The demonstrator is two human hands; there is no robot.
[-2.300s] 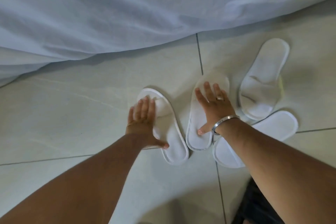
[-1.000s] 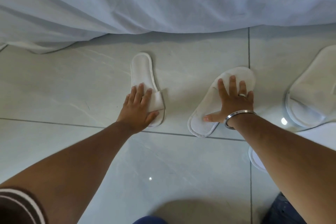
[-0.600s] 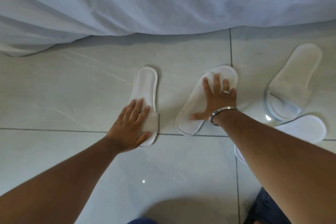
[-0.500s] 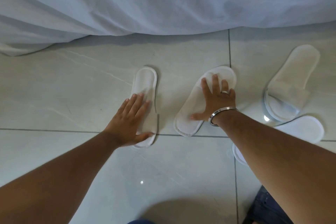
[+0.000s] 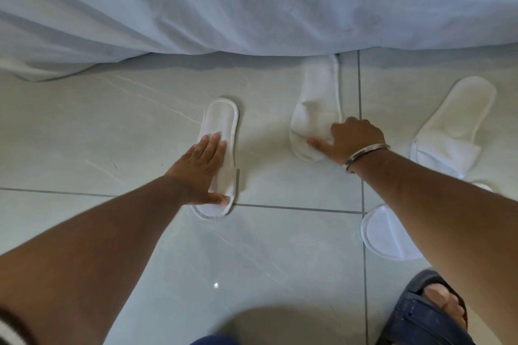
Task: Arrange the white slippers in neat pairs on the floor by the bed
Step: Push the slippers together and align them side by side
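Overhead, the white bed sheet (image 5: 252, 0) fills the whole twelve o'clock band, its hem draped down onto the pale tiled floor (image 5: 112, 134). From my remote seat I count four white slippers. At center, my left hand (image 5: 200, 173) lies flat and spread on the near-left slipper (image 5: 220, 131), palm over its strap and fingers reaching up the sole, pressing rather than gripping; that slipper points straight toward twelve. At about one o'clock my right hand (image 5: 354, 138) has its fingers curled over the strap edge of the second slipper (image 5: 318, 109), thumb stretched across the toe end, a narrow pinching hold, though how tightly it closes I cannot tell. That slipper's heel end touches the sheet hem. Half a second ago it lay slanted under my flat palm, nearer the left one; it has since swung upright and slid toward the bed, so the two sit well apart. The left slipper has barely shifted. At three o'clock a third slipper (image 5: 454, 126) lies tilted, and at four o'clock a fourth slipper (image 5: 384, 235) shows partly under my right forearm. A dark sandal (image 5: 412, 319) on a foot sits at five o'clock, and a metal bangle (image 5: 364, 154) circles my right wrist.
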